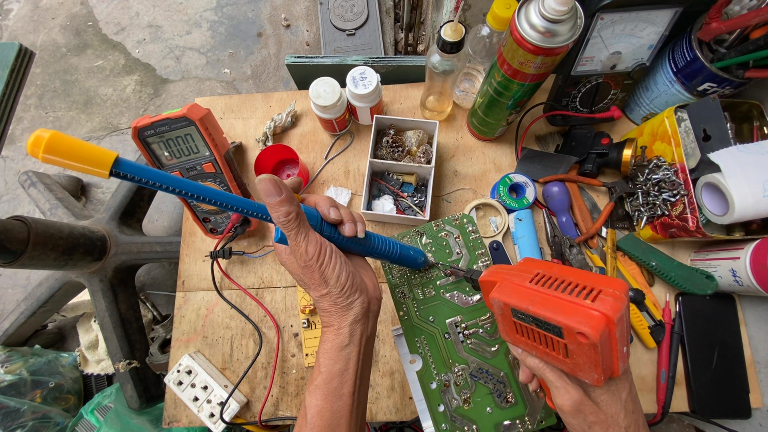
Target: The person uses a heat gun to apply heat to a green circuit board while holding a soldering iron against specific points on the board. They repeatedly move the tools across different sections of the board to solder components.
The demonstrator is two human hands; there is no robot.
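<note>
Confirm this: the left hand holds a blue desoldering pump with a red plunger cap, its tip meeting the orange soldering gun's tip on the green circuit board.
Not quite. The head view shows the desoldering pump has a yellow plunger cap, not red. The rest stands: the left hand holds it, tip meeting the orange soldering gun, which is in the right hand, on the green circuit board.

pump (240, 202) in my left hand (324, 256): blue, yellow end
gun (556, 316) in my right hand (576, 396): orange
board (456, 328): green, silver lines
meter (186, 160): orange

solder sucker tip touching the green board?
Cannot tell. In the head view the solder sucker tip meets the soldering gun tip over the green board; contact isn't plain.
</note>
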